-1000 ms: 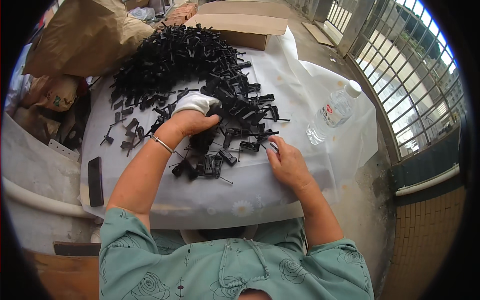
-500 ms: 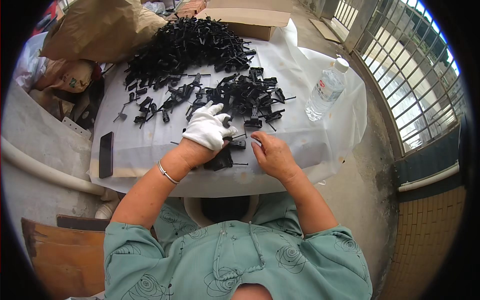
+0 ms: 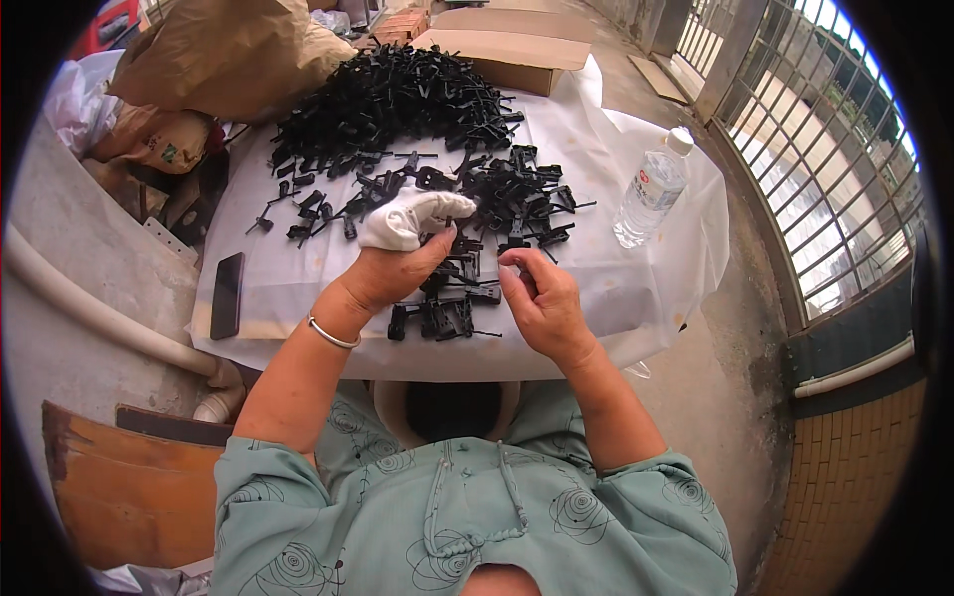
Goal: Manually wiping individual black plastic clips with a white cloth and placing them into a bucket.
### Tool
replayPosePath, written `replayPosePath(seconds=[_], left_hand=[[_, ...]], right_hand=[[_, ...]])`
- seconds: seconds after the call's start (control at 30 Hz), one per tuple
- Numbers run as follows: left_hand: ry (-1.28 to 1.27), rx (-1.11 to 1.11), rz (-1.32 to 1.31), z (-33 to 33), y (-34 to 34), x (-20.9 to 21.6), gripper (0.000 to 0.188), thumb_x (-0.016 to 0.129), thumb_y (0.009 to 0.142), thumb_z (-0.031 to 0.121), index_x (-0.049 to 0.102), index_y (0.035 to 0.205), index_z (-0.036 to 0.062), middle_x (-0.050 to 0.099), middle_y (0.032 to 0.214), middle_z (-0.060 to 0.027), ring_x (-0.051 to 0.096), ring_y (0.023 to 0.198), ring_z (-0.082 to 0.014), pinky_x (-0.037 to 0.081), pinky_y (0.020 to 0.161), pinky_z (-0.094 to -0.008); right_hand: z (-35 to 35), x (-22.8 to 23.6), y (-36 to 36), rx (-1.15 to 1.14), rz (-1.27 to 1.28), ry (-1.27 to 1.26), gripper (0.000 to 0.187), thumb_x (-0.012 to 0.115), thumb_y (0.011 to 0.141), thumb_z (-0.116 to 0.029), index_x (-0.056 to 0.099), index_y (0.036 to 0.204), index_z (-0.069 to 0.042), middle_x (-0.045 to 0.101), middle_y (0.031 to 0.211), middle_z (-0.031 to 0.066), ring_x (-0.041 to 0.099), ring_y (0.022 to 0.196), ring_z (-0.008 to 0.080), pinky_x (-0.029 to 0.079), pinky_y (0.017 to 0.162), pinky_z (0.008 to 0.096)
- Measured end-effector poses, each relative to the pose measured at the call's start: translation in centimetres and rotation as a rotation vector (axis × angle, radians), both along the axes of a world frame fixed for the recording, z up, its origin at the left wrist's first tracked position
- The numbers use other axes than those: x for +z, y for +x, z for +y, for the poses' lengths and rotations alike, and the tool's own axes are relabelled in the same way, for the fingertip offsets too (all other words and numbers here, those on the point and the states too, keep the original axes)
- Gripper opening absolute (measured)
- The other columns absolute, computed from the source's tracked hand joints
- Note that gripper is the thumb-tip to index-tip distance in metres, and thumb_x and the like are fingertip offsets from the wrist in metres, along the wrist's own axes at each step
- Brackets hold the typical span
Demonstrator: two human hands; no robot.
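My left hand [image 3: 412,233] wears a white glove over its fingers, with the thumb bare. Its thumb and fingers pinch a small black plastic part [image 3: 449,224], mostly hidden by the hand. To its right, my right hand [image 3: 542,300] is bare, its fingers curled in toward the thumb; whatever lies between them I cannot make out. On the table between and below the hands lie several black plastic parts [image 3: 437,320] with thin stems. A looser cluster of the same parts [image 3: 517,184] spreads just beyond my hands, and a large heap [image 3: 397,99] rises at the far side.
The table has a whitish plastic cover [image 3: 298,273]. A dark phone [image 3: 227,296] lies at its left edge, a clear water bottle [image 3: 651,194] stands right. Behind are an open cardboard box [image 3: 507,50] and brown paper [image 3: 219,55]. A barred window [image 3: 820,149] is at right.
The left hand has turned and lifted slightly away from the near parts, uncovering more of them. The right hand's fingers have curled further in. The whole view has shifted slightly.
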State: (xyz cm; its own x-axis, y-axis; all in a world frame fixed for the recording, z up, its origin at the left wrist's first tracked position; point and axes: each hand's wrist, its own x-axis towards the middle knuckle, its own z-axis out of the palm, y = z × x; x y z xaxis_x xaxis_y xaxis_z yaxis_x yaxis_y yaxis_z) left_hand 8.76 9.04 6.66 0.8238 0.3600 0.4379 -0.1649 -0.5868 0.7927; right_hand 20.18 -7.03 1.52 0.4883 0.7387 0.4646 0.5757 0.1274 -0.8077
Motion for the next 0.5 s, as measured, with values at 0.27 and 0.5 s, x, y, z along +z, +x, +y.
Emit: replayPosePath(seconds=[0.27,0.5], left_hand=[[-0.58,-0.103,-0.001,-2.9,-2.3,-1.6,0.015,0.046,0.083,-0.005,0.059,0.09,-0.0006,0.063,0.082,-0.0069,0.06,0.072,-0.0108,0.049,0.065,-0.0223],[-0.145,0.011,-0.112,-4.9,-5.5,-3.7,0.012,0.054,0.079,0.0,0.059,0.09,0.0019,0.06,0.099,-0.0078,0.058,0.073,-0.0107,0.047,0.065,-0.0231]], right_hand=[[2.0,2.7,-1.1,0.136,0.314,0.116,0.021,0.056,0.088,-0.01,0.053,0.107,-0.004,0.045,0.07,-0.0071,0.037,0.062,0.0013,0.032,0.054,0.0161],[0.2,2.3,-2.3,0.267,-0.161,0.26,0.011,0.06,0.082,-0.004,0.057,0.092,-0.002,0.052,0.069,0.0026,0.047,0.056,0.0113,0.038,0.05,0.0239]])
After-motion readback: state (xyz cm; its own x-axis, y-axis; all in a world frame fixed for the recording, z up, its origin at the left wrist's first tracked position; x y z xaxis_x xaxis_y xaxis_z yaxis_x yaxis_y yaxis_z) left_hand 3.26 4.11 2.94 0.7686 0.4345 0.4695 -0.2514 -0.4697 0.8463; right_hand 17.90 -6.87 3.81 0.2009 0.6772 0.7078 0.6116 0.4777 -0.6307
